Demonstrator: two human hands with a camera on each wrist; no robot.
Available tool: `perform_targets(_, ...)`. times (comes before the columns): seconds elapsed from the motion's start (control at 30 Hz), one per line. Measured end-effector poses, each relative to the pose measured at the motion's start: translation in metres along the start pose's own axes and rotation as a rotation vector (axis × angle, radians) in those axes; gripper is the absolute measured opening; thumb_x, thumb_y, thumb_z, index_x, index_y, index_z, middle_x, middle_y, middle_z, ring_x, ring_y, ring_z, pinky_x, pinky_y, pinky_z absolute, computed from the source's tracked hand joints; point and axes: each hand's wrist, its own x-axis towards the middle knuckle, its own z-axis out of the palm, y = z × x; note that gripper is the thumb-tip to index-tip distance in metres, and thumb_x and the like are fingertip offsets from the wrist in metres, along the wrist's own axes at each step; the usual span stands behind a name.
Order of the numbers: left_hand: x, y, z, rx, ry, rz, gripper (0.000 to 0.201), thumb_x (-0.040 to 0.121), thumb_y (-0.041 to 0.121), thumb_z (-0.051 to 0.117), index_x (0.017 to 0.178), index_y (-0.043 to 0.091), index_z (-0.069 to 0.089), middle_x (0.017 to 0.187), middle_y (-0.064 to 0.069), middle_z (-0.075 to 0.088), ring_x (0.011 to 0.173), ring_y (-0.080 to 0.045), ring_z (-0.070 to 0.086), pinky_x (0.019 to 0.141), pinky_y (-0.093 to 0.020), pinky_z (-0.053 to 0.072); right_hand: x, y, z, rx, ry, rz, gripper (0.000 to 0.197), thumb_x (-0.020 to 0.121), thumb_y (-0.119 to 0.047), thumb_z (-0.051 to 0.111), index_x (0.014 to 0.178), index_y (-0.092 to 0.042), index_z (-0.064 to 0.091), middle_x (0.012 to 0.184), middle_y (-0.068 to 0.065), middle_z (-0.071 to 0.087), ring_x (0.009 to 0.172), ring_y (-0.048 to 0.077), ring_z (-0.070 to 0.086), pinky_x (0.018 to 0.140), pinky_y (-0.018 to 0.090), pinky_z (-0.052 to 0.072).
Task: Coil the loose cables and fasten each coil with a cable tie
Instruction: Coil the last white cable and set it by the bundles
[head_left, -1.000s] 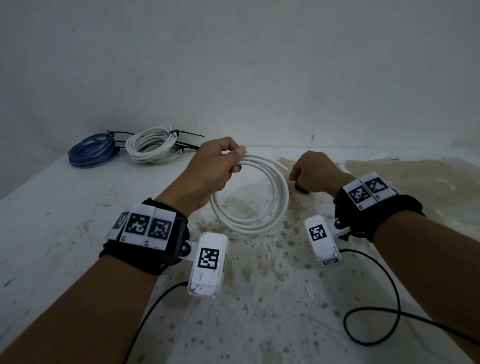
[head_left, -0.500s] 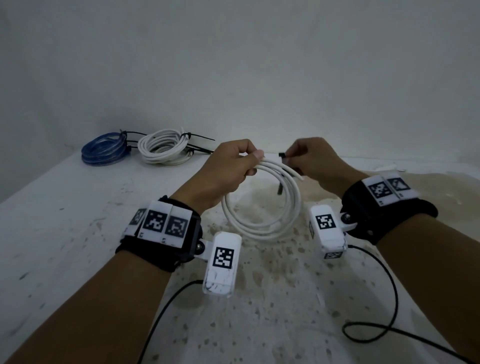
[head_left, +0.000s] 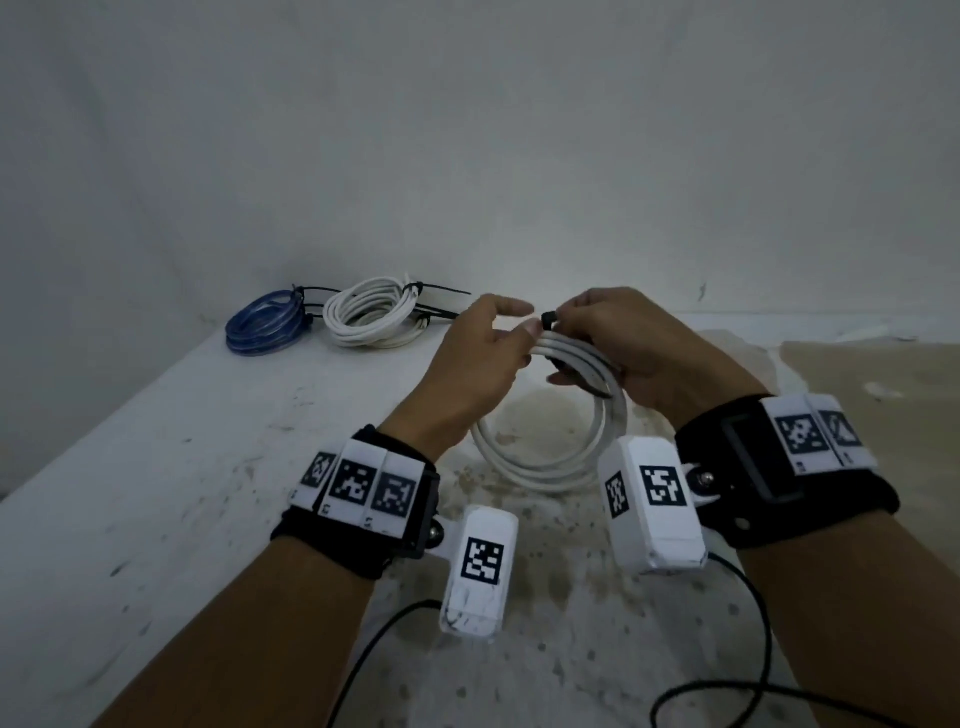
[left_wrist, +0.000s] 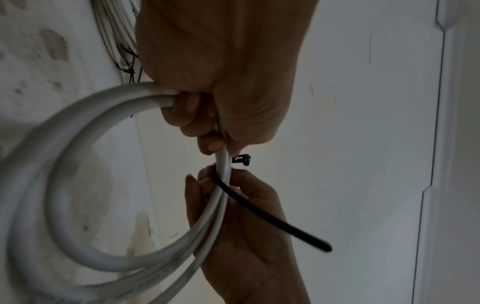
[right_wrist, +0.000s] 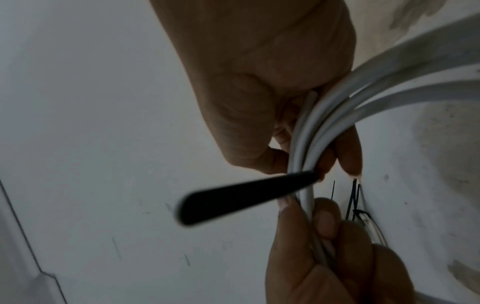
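Note:
A white cable coil (head_left: 550, 460) hangs upright over the table, held at its top by both hands. My left hand (head_left: 519, 325) grips the bundled strands (left_wrist: 64, 131) with its lower fingers, and the forefinger sticks out straight. My right hand (head_left: 563, 325) is right next to it on the same bundle. It pinches a black cable tie (left_wrist: 272, 218) that crosses the strands. The tie's head (head_left: 548, 318) shows between the two hands and its tail (right_wrist: 246, 197) pokes out free to one side. My right palm hides part of the coil's top.
At the back left by the wall lie a blue coil (head_left: 265, 322) and a white coil (head_left: 371, 314), each with black ties on it. The white table (head_left: 156, 493) has a stained patch under the hands. The black wrist-camera leads (head_left: 727, 691) loop near the front edge.
My right hand rose from the table with the black tie and came up against my left hand at the coil's top. The tie now lies across the strands.

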Motion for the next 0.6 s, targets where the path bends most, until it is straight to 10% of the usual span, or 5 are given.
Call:
perform_targets(0.13, 0.0, 0.003, 0.0, 0.07, -0.017, 0.034, 0.031, 0.1, 0.025, 0.05, 0.095, 0.003, 0.072, 0.053, 0.014, 0.054, 0.047, 0.003, 0.046, 0.046, -0.017, 0.036, -0.004, -0.002, -0.005, -0.035, -0.03, -0.029, 0.015, 0.086, 0.007, 0.052, 0.074, 0.004, 0.06, 0.082, 0.033, 0.064, 0.07, 0.036, 0.065, 0.073, 0.05, 0.061)
perform_targets(0.27, 0.001, 0.008, -0.002, 0.205, 0.02, 0.152, 0.039, 0.096, 0.033, 0.052, 0.083, 0.0, 0.069, 0.069, -0.022, 0.06, 0.063, -0.018, 0.052, 0.062, -0.042, 0.047, -0.007, -0.004, -0.01, -0.081, -0.063, -0.055, 0.015, 0.082, 0.006, 0.052, 0.07, 0.003, 0.061, 0.089, 0.039, 0.065, 0.076, 0.042, 0.065, 0.083, 0.061, 0.055)
perform_targets(0.6, 0.0, 0.017, -0.006, 0.397, 0.061, 0.177, 0.035, 0.097, 0.027, 0.054, 0.063, 0.018, 0.059, 0.053, 0.007, 0.046, 0.05, -0.007, 0.04, 0.055, -0.028, 0.034, -0.008, -0.01, -0.006, -0.219, -0.078, -0.104, 0.014, 0.091, 0.001, 0.05, 0.095, -0.009, 0.058, 0.086, 0.017, 0.075, 0.084, 0.03, 0.074, 0.08, 0.044, 0.06)
